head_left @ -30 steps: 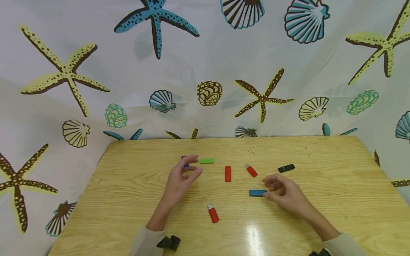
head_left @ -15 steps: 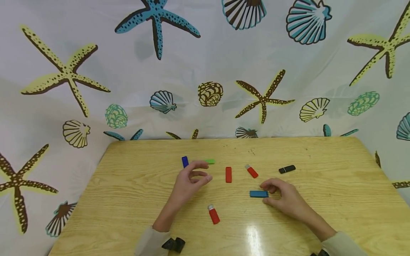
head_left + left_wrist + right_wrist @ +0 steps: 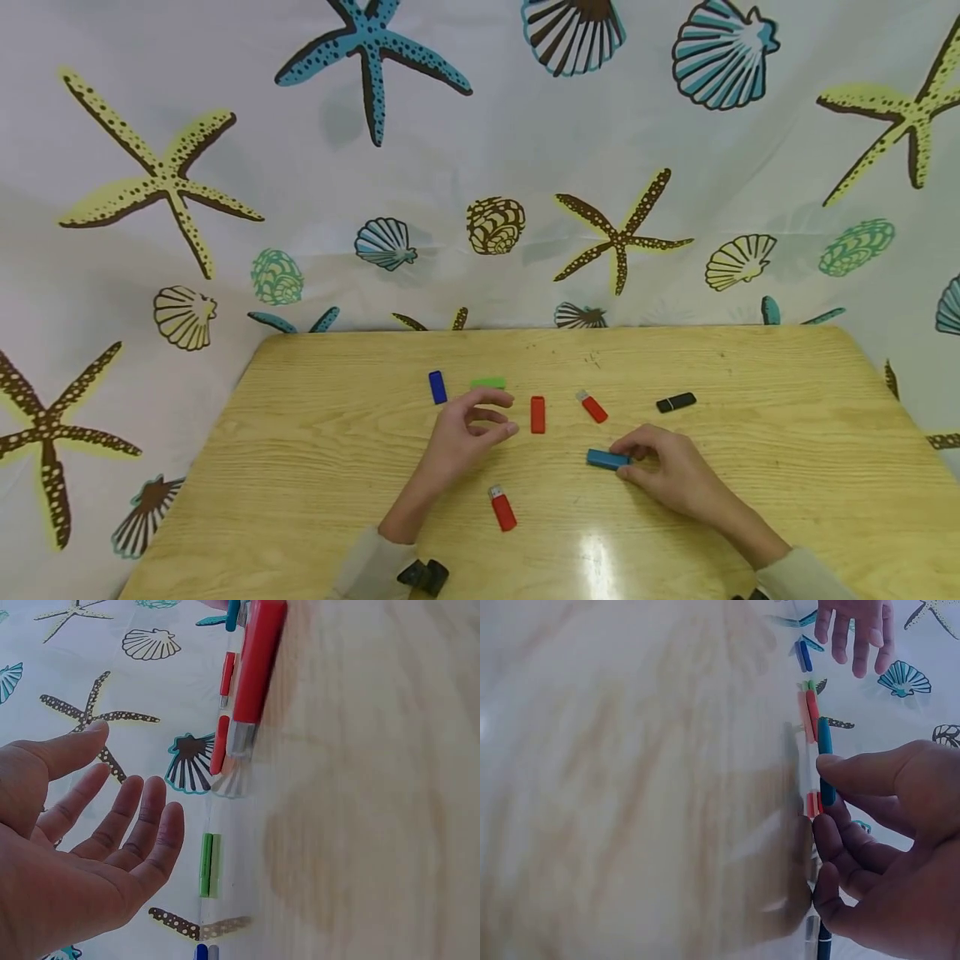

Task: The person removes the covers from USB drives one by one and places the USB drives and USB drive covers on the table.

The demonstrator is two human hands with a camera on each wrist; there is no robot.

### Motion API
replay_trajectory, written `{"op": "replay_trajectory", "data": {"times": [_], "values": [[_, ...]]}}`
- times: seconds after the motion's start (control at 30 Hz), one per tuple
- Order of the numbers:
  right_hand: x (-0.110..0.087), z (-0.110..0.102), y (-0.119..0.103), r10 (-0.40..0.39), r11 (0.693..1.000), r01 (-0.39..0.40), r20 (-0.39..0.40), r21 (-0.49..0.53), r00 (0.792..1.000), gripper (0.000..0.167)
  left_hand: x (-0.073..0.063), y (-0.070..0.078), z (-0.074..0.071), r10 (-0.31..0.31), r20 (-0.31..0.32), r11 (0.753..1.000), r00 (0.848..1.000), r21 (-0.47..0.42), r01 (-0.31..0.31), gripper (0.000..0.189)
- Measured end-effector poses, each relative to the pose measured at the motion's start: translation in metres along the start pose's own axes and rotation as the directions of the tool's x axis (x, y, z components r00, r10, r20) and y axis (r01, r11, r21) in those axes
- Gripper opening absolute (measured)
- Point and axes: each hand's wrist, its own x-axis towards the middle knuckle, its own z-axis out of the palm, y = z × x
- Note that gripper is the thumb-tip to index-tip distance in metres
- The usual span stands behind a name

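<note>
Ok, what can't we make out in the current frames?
Head: blue stick's gripped end; right hand's fingers cover it.
Head: any print on green stick; too small.
Left wrist: nearest red stick's far end; top edge cuts it.
Left wrist: most of dark-blue stick; bottom edge.
Right wrist: black stick's lower end; bottom edge.

The blue stick (image 3: 604,459) looks plastic, the table (image 3: 300,467) glossy

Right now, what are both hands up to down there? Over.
Right hand pinches lighter blue stick. Left hand raised, holding nothing. Nothing seen blocking the stick.
</note>
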Motion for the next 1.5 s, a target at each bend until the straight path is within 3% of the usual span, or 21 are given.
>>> {"op": "replay_trajectory", "data": {"times": [0.3,1.0,1.5], "values": [[0.002,-0.002,-0.007,-0.022,0.999,0.024,-0.060,0.036,0.998,0.022,0.001,0.005,0.007,0.015,0.010,1.000,1.000,-0.011,-0.015,0.032],[0.016,-0.005,-0.029,-0.098,0.991,0.106,-0.096,0.082,0.991,0.023,0.002,0.016,0.020,0.006,0.044,1.000,0.999,-0.031,-0.005,0.030],[0.020,-0.006,-0.032,-0.120,0.982,0.135,-0.111,0.132,0.987,0.022,0.004,0.021,0.033,0.003,0.098,0.998,0.995,-0.063,0.003,0.028]]}}
